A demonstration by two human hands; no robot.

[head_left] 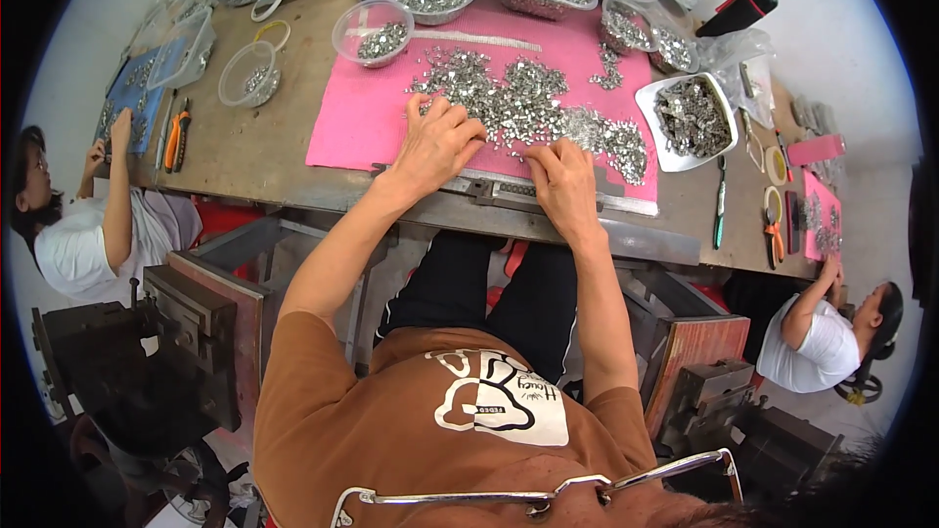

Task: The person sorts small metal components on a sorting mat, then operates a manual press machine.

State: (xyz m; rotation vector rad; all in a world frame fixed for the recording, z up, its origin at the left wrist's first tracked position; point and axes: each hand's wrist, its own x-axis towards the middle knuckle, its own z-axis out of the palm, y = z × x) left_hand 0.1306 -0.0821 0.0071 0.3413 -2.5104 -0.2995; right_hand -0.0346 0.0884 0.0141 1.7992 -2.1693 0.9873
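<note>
Both bare forearms reach forward and away from the body, elbows bent and held apart. The left hand (437,142) lies palm down, fingers spread and slightly curled, knuckles raised. The right hand (562,181) sits just beside it, also palm down, fingers drawn closer together and pointing forward. Neither hand visibly grips anything; the wrists are nearly straight.

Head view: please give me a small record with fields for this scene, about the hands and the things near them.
left hand: left hand flat on the pile of small metal pieces
right hand: right hand at the pile's near edge, fingers curled
surface: pink mat on the brown table
containers: clear bowl and white square dish, both with metal pieces
others: two people seated at the table's ends
</note>
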